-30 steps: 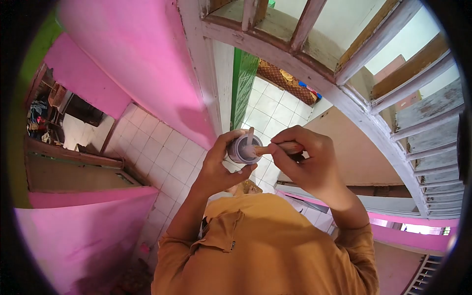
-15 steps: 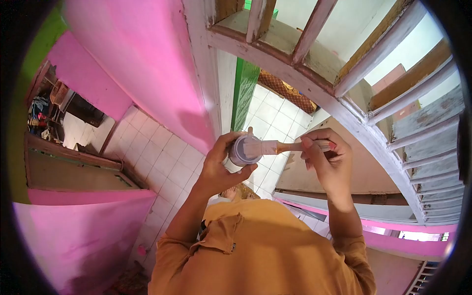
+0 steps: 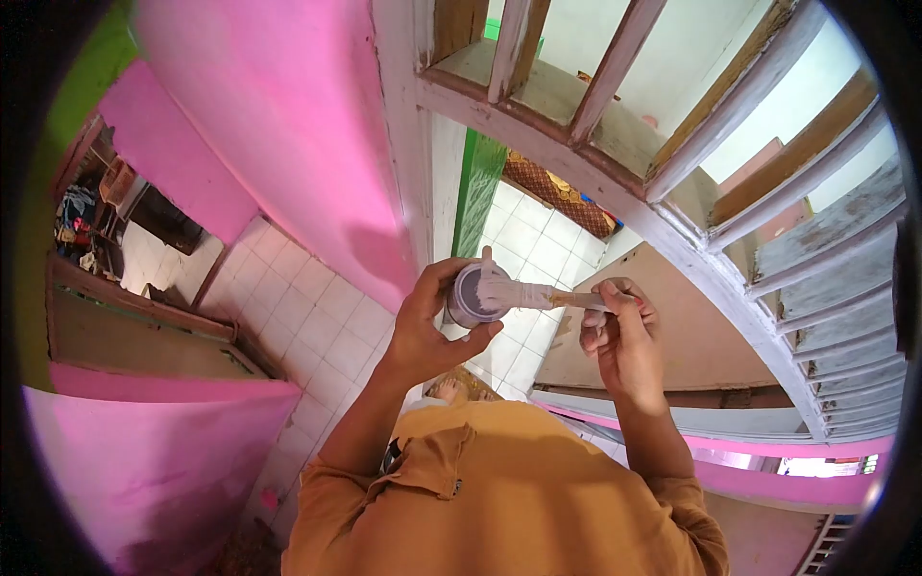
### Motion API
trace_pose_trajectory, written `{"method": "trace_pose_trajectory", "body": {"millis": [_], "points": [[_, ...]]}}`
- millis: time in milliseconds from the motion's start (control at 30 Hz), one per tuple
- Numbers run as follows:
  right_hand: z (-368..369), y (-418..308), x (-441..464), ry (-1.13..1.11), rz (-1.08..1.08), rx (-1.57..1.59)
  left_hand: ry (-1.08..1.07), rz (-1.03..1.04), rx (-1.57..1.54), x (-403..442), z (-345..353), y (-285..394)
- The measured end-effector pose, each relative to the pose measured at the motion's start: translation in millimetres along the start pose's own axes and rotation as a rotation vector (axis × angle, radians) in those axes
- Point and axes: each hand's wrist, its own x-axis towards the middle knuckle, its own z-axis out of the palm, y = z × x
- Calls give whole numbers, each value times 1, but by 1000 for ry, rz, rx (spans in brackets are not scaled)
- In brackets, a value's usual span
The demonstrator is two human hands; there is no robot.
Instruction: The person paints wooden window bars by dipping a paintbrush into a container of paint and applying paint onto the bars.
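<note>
My left hand (image 3: 432,322) is wrapped round a small paint can (image 3: 465,305) with greyish paint inside, held in front of my chest. A paintbrush (image 3: 531,296) lies across the can's mouth, its paint-covered bristles over the opening at the rim. The fingers of my right hand (image 3: 622,331) are closed on the brush handle, to the right of the can. Another stick-like tip (image 3: 487,253) pokes up at the can's far rim; what it belongs to is hidden.
A white-painted wooden lattice (image 3: 615,173) with slats arches close on the right. A pink wall (image 3: 288,125) stands on the left. Beyond the can are a green door frame (image 3: 477,182) and white floor tiles (image 3: 523,226). A wooden door (image 3: 144,331) is at far left.
My right hand has moved left and slightly down, turning the brush. Its bristles now show more paint at the can's rim. The left hand with the can has barely moved.
</note>
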Motion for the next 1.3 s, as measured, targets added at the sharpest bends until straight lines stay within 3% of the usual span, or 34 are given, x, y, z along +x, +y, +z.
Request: {"method": "trace_pose_trajectory", "body": {"millis": [367, 500, 1000, 1067, 1100, 1167, 1300], "points": [[9, -1, -7, -102, 60, 216, 48, 81, -21, 13, -7, 17], [12, -8, -14, -168, -6, 232, 49, 111, -46, 22, -10, 34], [58, -58, -16, -115, -490, -36, 103, 188, 2, 63, -6, 65], [68, -66, -13, -66, -691, -127, 90, 165, -26, 61, -9, 63], [72, -70, -12, -64, -692, -129, 79, 139, -53, 59, -10, 63], [80, -76, -10, 68, -845, -380, 83, 118, -58, 54, -13, 61], [97, -83, 7, 146, -1008, -552, 134, 125, -47, 43, -17, 59]]}}
